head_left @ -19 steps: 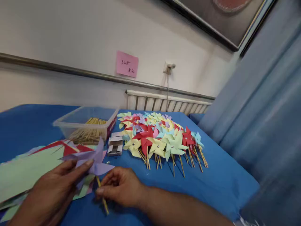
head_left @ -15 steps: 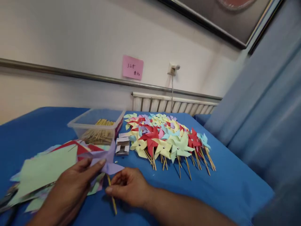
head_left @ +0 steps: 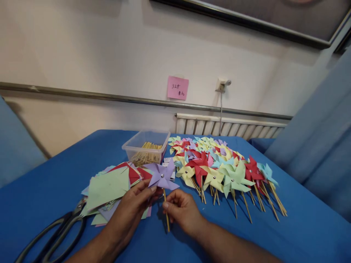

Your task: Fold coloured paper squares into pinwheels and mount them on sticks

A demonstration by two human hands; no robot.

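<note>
A purple paper pinwheel (head_left: 162,176) on a thin wooden stick faces me, with a silver pin at its centre. My left hand (head_left: 137,202) is closed on the pinwheel's lower left, its fingertips partly behind the paper. My right hand (head_left: 183,210) pinches the stick just below the paper. Beneath and left of my left hand lies a pile of coloured paper squares (head_left: 108,186), green on top with red pieces behind. Black-handled scissors (head_left: 63,228) rest against the pile, blades partly under it. A small box (head_left: 172,170) is mostly hidden behind the pinwheel.
Many finished pinwheels (head_left: 233,179) lie in a dense group on the right of the blue-covered table (head_left: 298,226). A clear plastic container (head_left: 128,147) of wooden sticks stands behind the paper pile. Blue curtains (head_left: 315,135) hang at the right; a radiator (head_left: 230,126) is against the wall.
The view has swung left, bringing the scissors fully into sight. The purple pinwheel has turned from edge-on to facing me. Both hands still hold it.
</note>
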